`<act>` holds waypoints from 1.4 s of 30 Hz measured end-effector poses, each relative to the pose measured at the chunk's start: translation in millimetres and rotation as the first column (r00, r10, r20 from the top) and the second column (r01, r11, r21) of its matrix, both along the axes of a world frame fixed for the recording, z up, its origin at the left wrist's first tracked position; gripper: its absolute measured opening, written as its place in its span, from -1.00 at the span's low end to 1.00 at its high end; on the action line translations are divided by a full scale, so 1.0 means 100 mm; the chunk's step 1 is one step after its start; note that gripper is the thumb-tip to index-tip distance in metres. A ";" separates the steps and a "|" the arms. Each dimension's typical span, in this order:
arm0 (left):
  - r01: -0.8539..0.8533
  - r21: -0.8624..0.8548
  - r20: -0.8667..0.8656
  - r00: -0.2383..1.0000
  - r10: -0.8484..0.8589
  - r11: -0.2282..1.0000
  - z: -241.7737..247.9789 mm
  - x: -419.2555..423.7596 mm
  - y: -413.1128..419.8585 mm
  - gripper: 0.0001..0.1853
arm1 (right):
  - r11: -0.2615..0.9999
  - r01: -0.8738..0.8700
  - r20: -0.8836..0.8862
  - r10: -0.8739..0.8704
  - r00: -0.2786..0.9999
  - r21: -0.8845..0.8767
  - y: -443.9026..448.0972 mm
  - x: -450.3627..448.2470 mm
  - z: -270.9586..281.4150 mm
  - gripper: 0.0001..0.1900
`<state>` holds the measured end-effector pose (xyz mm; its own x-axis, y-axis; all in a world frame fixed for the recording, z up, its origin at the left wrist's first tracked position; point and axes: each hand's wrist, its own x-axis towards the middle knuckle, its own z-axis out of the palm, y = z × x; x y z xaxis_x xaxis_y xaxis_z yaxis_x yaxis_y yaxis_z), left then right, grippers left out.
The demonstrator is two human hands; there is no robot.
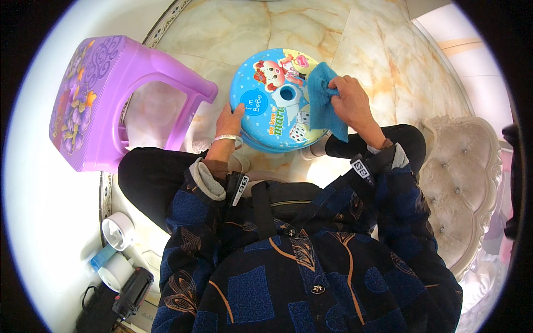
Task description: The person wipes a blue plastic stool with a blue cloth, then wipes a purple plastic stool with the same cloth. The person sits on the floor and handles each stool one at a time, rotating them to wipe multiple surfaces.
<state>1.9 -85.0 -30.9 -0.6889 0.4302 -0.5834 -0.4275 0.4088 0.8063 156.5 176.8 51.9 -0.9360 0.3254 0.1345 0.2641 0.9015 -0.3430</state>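
A round blue plastic stool (260, 131) is before me between my knees, its printed top facing up towards me. The top bears a cartoon bear, dice and lettering, with a hole through the middle. My left hand (229, 121) grips its left rim, thumb on the top and the other fingers mostly hidden at the side. In my right hand (353, 103) is a bunched blue cloth (321, 98), pinched between thumb and fingers. The cloth lies over the right edge of the top, and its lower corner hangs past the rim.
A purple plastic stool (139, 62) with a flower print lies tipped on its side at the left, by the wall. Tufted beige upholstery (458, 183) in a carved frame stands at the right. White round containers (118, 231) and a black device (134, 291) are at lower left. Marbled tiles (308, 23) cover the floor.
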 end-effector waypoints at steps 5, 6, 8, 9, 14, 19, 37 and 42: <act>0.002 -0.012 0.003 1.000 -0.002 1.000 0.01 0.00 0.00 -0.41 | 0.999 -0.015 0.059 0.013 0.998 0.035 0.11 -0.12 -0.31 -0.56; 0.000 -0.012 0.006 1.000 0.000 1.000 0.01 0.00 0.00 -0.41 | 0.999 0.010 0.149 -0.018 0.989 0.050 0.11 -0.12 -0.39 -0.46; -0.008 -0.003 0.008 1.000 0.008 1.000 0.02 0.00 0.00 -0.41 | 0.997 -0.014 0.066 0.009 0.998 0.078 0.11 -0.11 -0.48 -0.46; -0.010 0.005 0.009 1.000 0.010 1.000 0.02 0.00 0.00 -0.41 | 0.997 0.020 0.080 -0.027 0.996 0.079 0.11 -0.10 -0.50 -0.46; -0.033 0.036 0.015 0.999 0.033 0.999 0.03 0.02 0.01 -0.42 | 0.992 0.033 0.264 -0.063 0.962 0.118 0.00 -0.07 -0.40 -0.62; -0.095 0.022 -0.023 0.995 0.096 0.995 0.00 0.03 0.03 -0.49 | 0.972 -0.098 0.280 0.036 0.959 0.211 -0.32 0.00 -0.28 -0.85; -0.069 0.028 -0.109 0.991 0.071 0.997 -0.10 0.00 0.01 -0.46 | 0.789 -0.458 -0.045 0.484 0.874 -0.411 -1.09 0.01 -0.09 -0.78; -0.083 0.034 -0.031 0.996 0.084 0.996 -0.07 0.02 0.00 -0.45 | 0.971 -0.182 -0.117 0.165 0.979 -0.157 -0.64 -0.03 -0.03 -0.71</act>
<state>3.5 -84.9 -38.3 -0.7413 0.3891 -0.5469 -0.4327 0.3458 0.8326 153.0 112.6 49.3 -0.9641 0.1851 0.1903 0.0643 0.8584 -0.5089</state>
